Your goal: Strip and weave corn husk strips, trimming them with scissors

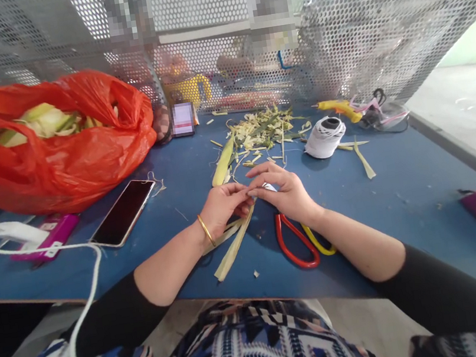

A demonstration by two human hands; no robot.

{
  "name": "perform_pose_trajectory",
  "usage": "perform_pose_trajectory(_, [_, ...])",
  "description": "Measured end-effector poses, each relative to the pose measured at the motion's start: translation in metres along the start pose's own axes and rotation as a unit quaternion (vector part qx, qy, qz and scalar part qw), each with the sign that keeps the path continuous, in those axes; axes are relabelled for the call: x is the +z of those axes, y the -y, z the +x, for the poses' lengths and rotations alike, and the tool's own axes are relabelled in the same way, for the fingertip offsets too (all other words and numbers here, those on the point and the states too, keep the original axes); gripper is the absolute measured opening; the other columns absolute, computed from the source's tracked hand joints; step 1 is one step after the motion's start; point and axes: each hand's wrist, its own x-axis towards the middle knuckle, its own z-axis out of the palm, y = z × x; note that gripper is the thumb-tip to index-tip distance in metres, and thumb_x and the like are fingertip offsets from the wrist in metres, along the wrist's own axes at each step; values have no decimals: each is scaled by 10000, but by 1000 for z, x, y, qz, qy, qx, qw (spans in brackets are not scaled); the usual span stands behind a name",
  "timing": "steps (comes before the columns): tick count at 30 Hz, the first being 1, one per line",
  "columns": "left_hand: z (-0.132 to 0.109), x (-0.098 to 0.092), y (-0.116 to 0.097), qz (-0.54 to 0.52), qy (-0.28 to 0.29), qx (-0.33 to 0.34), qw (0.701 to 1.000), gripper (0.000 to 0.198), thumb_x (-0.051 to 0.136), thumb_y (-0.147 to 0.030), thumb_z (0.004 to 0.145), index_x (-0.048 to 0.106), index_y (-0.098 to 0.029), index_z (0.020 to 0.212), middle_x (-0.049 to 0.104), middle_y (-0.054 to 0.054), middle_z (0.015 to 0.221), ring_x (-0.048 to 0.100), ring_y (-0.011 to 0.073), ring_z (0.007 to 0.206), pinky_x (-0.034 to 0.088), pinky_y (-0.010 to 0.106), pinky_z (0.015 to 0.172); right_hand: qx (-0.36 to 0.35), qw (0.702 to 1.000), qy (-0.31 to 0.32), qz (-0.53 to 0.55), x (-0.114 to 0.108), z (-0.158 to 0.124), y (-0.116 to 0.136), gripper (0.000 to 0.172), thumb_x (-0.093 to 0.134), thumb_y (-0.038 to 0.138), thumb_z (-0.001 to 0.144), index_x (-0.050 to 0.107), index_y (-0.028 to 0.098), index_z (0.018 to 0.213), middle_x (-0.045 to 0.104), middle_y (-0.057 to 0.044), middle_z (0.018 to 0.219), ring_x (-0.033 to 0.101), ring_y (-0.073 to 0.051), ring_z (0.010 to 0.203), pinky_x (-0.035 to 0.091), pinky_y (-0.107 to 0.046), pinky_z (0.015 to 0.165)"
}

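Observation:
My left hand [225, 207], with a gold bangle at its wrist, pinches a pale dried husk strip near the middle of the blue table. Fingertip to fingertip with it, my right hand [282, 191] is pinched at the same spot. The husk strip [237, 243] trails down from the fingers toward the front edge. Scissors with one red and one yellow handle [299, 250] lie under my right hand, their blades mostly hidden. Just beyond my left hand lies a longer yellow-green husk piece [224, 162]. Whether a thread runs between my fingertips I cannot make out.
Husk scraps [260, 130] are heaped at the back. A white thread spool [325, 137] and a yellow glue gun [339, 108] sit right of them. At left are a red plastic bag [96, 158] of husks, a phone [124, 212] and a white cable [95, 283]. Perforated metal panels [212, 3] stand behind.

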Motion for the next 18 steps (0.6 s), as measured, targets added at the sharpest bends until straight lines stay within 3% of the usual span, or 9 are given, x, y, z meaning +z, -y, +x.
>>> perform_pose_trajectory(4, [-2,1,0,0,39,2,999,353,907,-418,567,699,-154,675,648,-8,598,528,72,480,434,211,491,42,998,-7,51,2,1,-2,200,757,407,815,738,236,713,715,-47,889,663,-200,907,532,-357,862])
perform_pose_trajectory(10, [-3,0,-1,10,77,-22,997,253,885,-330,605,737,-154,710,675,8,630,553,80,519,472,222,531,182,975,-3,129,4,2,2,341,822,509,675,690,195,687,659,-6,697,600,-142,636,521,-302,652])
perform_pose_trajectory(15, [-3,1,-1,11,87,-38,995,269,899,-322,580,730,-144,690,678,12,634,558,77,515,482,219,534,198,974,-3,114,5,2,5,316,808,480,659,684,190,680,651,6,650,577,-130,607,487,-279,611])
perform_pose_trajectory(18, [-3,2,-1,10,59,-38,998,301,899,-367,588,697,-150,637,656,6,595,545,76,497,458,209,506,192,974,4,118,4,3,4,269,736,455,726,696,191,689,669,6,655,589,-134,640,493,-278,654])
